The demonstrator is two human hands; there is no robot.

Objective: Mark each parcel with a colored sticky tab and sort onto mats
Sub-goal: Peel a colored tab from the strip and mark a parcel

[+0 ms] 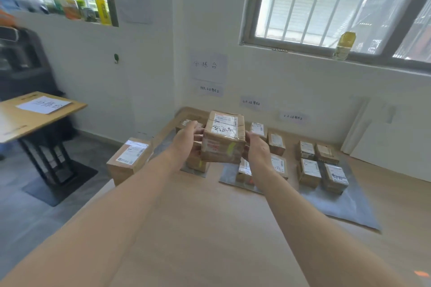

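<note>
Head view takes in the long wooden table (210,228), with grey mats (345,205) across its far end from eleven to two o'clock, all carrying sorted boxes. At twelve o'clock a taped cardboard parcel (224,140) is held aloft, the left hand (184,144) and right hand (258,149) clamped on its sides. A yellow tab (231,148) shows on its front, so I'd judge marking done. Next comes lowering it onto the matching mat.

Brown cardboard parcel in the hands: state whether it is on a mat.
Off: left hand and right hand grip the brown cardboard parcel, lifted above the grey mats.
</note>
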